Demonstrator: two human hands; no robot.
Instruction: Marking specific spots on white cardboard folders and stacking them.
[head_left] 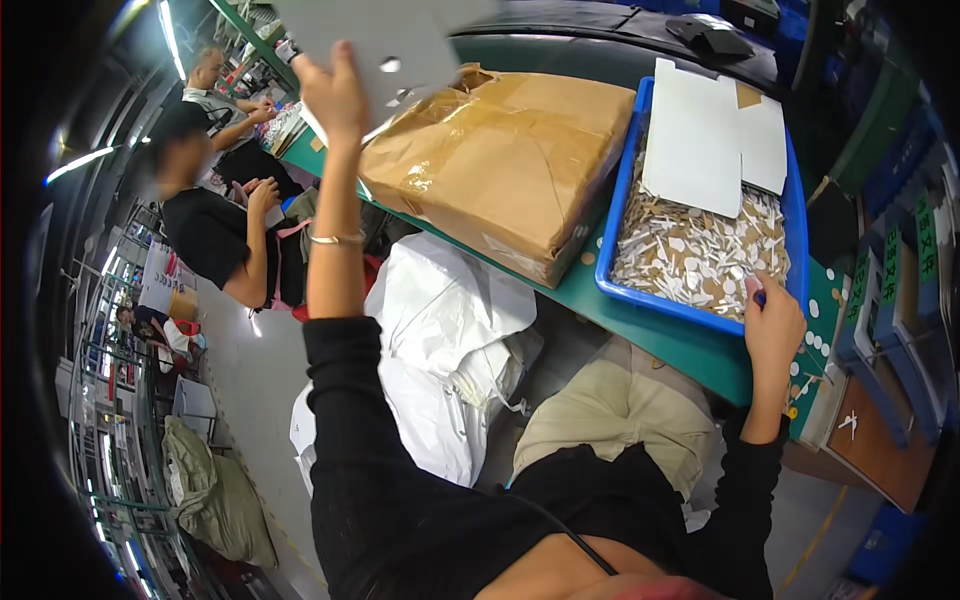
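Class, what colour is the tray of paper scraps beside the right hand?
The tray is bright blue, shown best in the head view.

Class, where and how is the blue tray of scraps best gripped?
The blue tray is probably best gripped by the near ends of its two side rims, coming from the near side: the lip around the scraps is exposed there, while the cardboard carton crowds its left side farther back and white sheets overlie the far end.

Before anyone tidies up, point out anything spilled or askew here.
White discs lie loose on the green bench, right of the blue tray; they look spilled, since similar pieces lie inside it. The cardboard box looks worn, its tape wrinkled.
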